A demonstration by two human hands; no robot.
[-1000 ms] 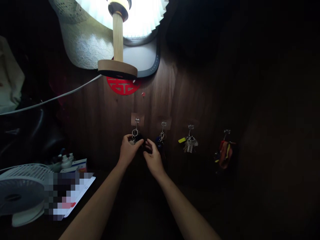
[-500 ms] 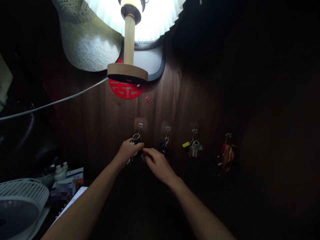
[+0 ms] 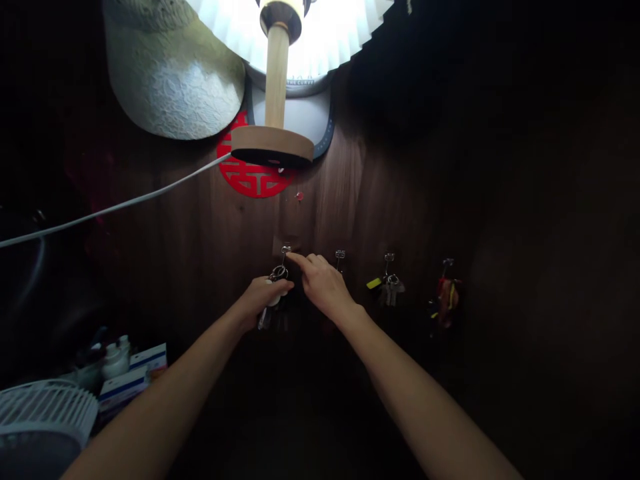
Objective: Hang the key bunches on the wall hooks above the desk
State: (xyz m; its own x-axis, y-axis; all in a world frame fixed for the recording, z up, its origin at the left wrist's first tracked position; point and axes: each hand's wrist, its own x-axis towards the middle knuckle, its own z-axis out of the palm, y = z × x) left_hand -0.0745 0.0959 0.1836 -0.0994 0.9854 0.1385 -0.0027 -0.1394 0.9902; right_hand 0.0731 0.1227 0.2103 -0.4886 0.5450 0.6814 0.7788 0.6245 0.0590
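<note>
The lamp (image 3: 277, 80) is bright, but the top edge cuts off its shade, and its round foot hides part of a red paper sign (image 3: 237, 179) and a grey cap (image 3: 307, 113). Below the lamp, on the dark wood wall (image 3: 225, 243), is a small hook (image 3: 286, 250), and a bunch of keys (image 3: 273, 300) is right under it. The ring (image 3: 280, 273) is so small and dark that I cannot tell if it is on the hook. The left hand (image 3: 257, 297), below the lamp, has its grip closed around the keys, with the thumb in front and the other fingers hard to see. The right hand (image 3: 325, 280), below the lamp and a bit to its right, points one finger at the hook; it touches it or is just beside it, I cannot tell which. Its thumb is hidden, so I cannot tell how far open this grip is or if it has hold of something small. This hand also covers what is under the next hook (image 3: 341, 254). Farther right of the lamp and lower, more keys (image 3: 393, 293) hang with a yellow tag (image 3: 374, 283), and past them a reddish bunch (image 3: 446, 303) is too blurry to make out. Far down to the left of the lamp, a white fan (image 3: 50, 407) is cut off by the edge
</note>
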